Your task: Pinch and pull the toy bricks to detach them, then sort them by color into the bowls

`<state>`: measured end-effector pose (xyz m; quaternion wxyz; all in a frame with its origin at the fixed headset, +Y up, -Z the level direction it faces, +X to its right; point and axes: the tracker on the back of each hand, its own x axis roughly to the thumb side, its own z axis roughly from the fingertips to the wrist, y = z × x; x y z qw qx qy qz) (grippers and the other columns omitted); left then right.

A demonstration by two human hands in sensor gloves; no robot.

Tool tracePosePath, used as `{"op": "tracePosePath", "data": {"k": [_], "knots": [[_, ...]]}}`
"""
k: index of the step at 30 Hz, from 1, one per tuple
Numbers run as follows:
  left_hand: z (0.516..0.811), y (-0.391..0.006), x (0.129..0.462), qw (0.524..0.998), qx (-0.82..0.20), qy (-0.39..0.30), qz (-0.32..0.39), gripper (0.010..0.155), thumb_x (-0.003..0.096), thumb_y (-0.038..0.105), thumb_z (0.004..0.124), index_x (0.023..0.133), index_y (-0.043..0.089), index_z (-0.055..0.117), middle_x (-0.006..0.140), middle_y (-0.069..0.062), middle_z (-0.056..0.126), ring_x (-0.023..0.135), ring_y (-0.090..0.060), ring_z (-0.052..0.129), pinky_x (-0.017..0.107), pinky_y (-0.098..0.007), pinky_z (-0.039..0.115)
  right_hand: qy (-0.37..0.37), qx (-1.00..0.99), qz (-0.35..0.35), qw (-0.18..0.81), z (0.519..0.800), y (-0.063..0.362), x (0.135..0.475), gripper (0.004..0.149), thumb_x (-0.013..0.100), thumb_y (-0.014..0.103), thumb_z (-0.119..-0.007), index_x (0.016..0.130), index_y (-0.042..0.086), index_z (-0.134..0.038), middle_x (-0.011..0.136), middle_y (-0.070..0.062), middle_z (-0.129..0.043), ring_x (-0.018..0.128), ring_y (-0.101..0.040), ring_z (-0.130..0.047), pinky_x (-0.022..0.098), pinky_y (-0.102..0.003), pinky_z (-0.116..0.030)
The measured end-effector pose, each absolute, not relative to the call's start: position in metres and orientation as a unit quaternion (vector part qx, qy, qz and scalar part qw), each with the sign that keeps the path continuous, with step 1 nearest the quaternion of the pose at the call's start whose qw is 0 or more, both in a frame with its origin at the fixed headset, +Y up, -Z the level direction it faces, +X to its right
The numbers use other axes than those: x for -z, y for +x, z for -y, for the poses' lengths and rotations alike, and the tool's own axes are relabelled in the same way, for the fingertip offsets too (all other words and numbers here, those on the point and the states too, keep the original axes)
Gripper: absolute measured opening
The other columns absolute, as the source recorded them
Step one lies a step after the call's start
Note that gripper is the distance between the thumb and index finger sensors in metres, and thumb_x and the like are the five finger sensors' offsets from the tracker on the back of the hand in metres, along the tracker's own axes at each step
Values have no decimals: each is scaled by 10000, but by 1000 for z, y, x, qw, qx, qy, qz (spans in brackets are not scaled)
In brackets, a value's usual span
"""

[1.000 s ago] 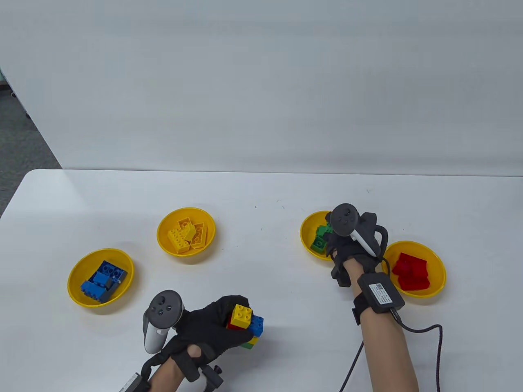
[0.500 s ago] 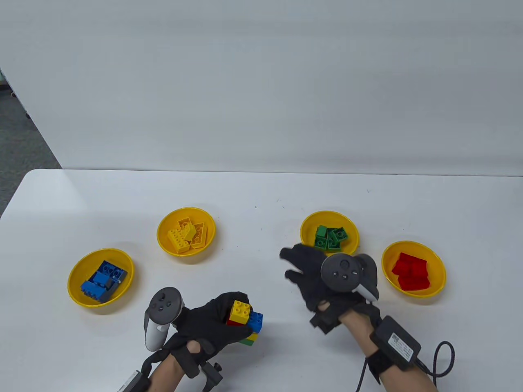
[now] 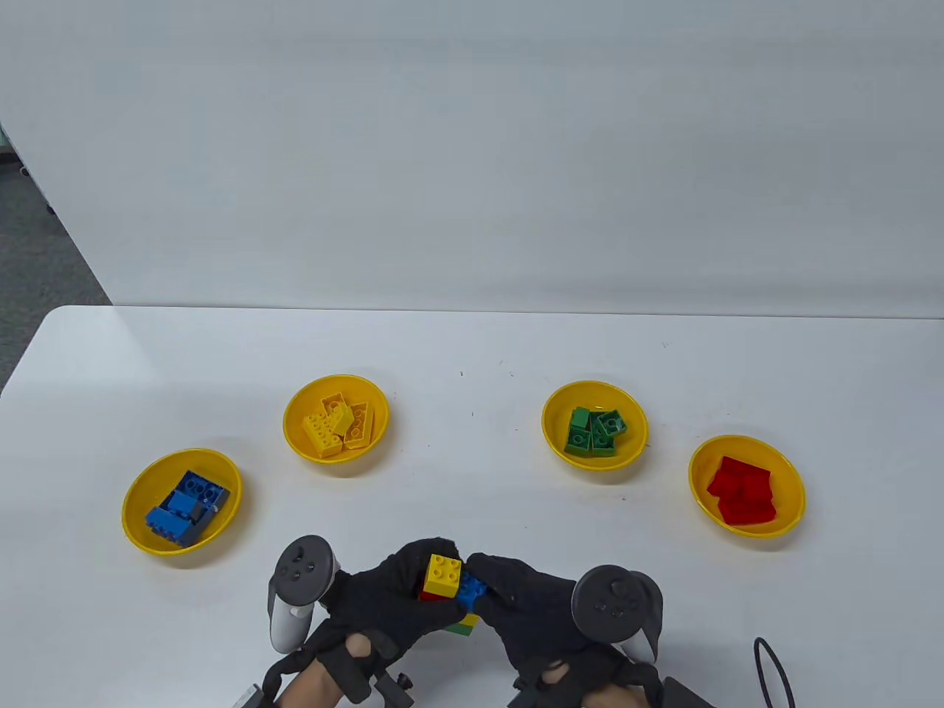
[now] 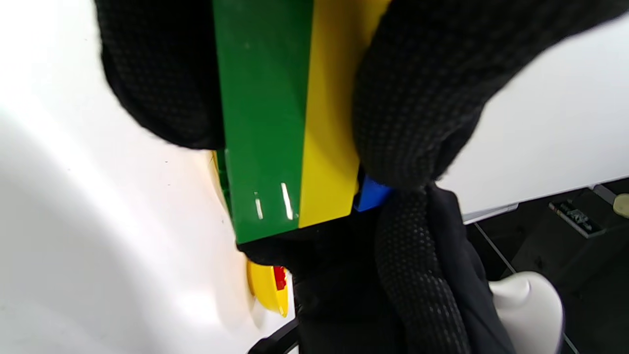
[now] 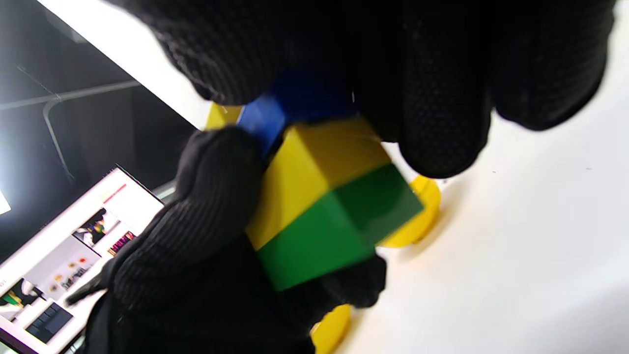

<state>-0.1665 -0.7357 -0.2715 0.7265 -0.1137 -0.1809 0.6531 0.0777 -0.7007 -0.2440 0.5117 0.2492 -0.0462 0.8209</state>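
Table view shows the left hand [image 3: 383, 601] curled around the brick stack [image 3: 450, 594] near the table's [image 3: 472, 346] front edge, while the right hand [image 3: 531, 612] pinches its blue brick [image 3: 472, 590] from the other side. Farther out sit four yellow bowls: blue bricks [image 3: 184, 505], yellow bricks [image 3: 338, 424], green bricks [image 3: 596, 430], red bricks [image 3: 743, 490].

Lab: white table [image 3: 472, 346], backdrop [image 3: 472, 147]
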Motion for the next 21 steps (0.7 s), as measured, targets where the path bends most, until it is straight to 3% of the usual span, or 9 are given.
{"op": "tracePosePath", "data": {"k": [2, 4, 7, 11, 15, 16, 18, 19, 21], "knots": [[736, -164, 269, 690, -698, -111, 155, 722, 380, 367, 1081, 993, 274, 711, 948, -107, 888, 821, -395, 954, 431, -530, 932, 266, -834, 37, 482, 704, 73, 239, 771, 367, 346, -865, 1028, 94, -560, 848, -328, -838, 559, -477, -1000, 379, -651, -829], [740, -162, 264, 697, -694, -102, 146, 720, 394, 394, 1068, 1000, 276, 696, 949, -97, 884, 824, -375, 962, 431, -507, 952, 269, -845, 56, 459, 702, 68, 239, 826, 356, 371, -880, 1033, 51, -529, 842, -323, -814, 563, -474, -987, 371, -653, -834], [740, -158, 261, 680, -712, -104, 138, 719, 403, 399, 1058, 1004, 254, 691, 950, -141, 855, 808, -397, 963, 430, -500, 965, 265, -846, 93, 454, 698, 67, 239, 797, 351, 354, -890, 1005, 32, -568, 782, -309, -840, 490, -447, -1024, 337, -613, -886], [739, -155, 262, 679, -714, -105, 138, 714, 403, 431, 1048, 1000, 244, 704, 988, -257, 663, 769, -403, 984, 422, -462, 990, 267, -824, 128, 482, 696, 75, 243, 730, 332, 344, -928, 950, 37, -689, 689, -286, -927, 377, -401, -1093, 243, -560, -960], [733, -153, 265, 702, -678, -137, 167, 722, 437, 433, 1006, 1020, 216, 640, 1008, -241, 660, 793, -409, 948, 405, -507, 949, 265, -815, 132, 498, 700, 80, 247, 699, 312, 355, -962, 904, 34, -773, 625, -255, -990, 301, -370, -1134, 185, -530, -995], [730, -154, 267, 721, -654, -139, 179, 734, 444, 471, 978, 1027, 211, 615, 1017, -223, 666, 807, -400, 942, 420, -519, 932, 262, -814, 126, 503, 700, 81, 248, 692, 311, 350, -962, 900, 38, -778, 624, -243, -996, 300, -369, -1134, 184, -532, -994], [725, -161, 269, 749, -615, -156, 190, 811, 436, 570, 941, 1063, 207, 578, 1077, -241, 583, 929, -501, 761, 529, -611, 825, 263, -812, 131, 504, 697, 83, 248, 681, 311, 343, -964, 894, 40, -789, 619, -237, -1001, 294, -370, -1129, 182, -538, -986], [725, -166, 271, 761, -599, -150, 200, 835, 446, 616, 906, 1079, 213, 542, 1088, -230, 578, 938, -488, 759, 539, -596, 830, 266, -814, 136, 499, 695, 84, 248, 680, 310, 341, -965, 894, 39, -791, 619, -237, -1001, 292, -372, -1127, 182, -540, -984], [726, -175, 273, 748, -623, -127, 191, 873, 450, 629, 897, 1108, 237, 477, 1130, -179, 559, 966, -478, 722, 581, -602, 790, 278, -819, 153, 478, 692, 84, 246, 676, 310, 340, -964, 892, 40, -796, 616, -235, -1003, 288, -372, -1124, 180, -542, -978]]}}
